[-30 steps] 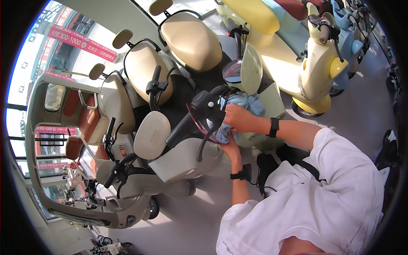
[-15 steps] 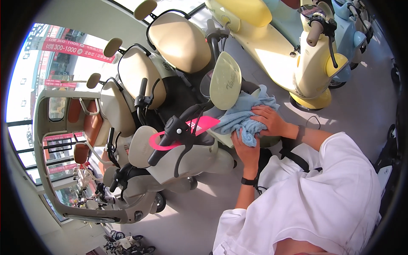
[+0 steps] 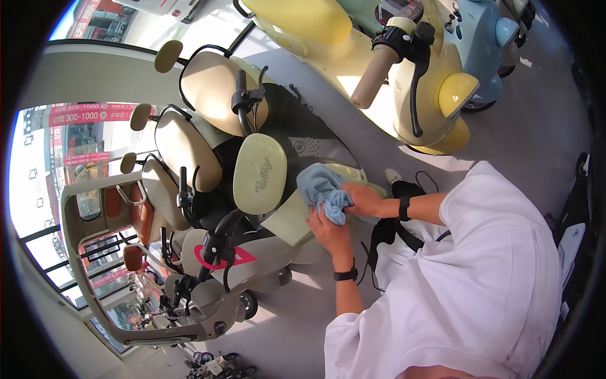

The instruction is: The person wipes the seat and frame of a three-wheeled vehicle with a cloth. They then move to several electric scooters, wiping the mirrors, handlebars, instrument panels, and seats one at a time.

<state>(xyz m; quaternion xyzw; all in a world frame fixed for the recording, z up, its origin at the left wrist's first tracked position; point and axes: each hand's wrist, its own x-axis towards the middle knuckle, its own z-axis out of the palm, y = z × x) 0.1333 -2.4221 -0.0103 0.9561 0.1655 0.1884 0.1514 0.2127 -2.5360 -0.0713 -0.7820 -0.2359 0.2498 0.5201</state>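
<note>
A crumpled blue cloth (image 3: 320,183) is bunched between my two hands over the pale yellow-green front of a scooter (image 3: 293,218). My left hand (image 3: 330,232) has its fingers closed on the cloth's lower edge. Pressed against its right side, my right hand (image 3: 362,201) grips the cloth with the fingertips partly hidden in its folds. Just left of the cloth stands a rounded pale yellow-green panel (image 3: 260,174) with lettering on it. Dark wristbands circle both my wrists.
A yellow scooter (image 3: 435,88) with a tan handgrip (image 3: 375,76) stands beyond, beside a light blue scooter (image 3: 483,50). Several beige-seated scooters line the left; a pink tag (image 3: 243,256) hangs from one handlebar. A boxy cabin vehicle (image 3: 79,252) stands near the windows.
The view has shifted, so the scooters sit elsewhere in the picture. Both hands still hold the cloth, now bunched smaller, and more of the pale front panel shows.
</note>
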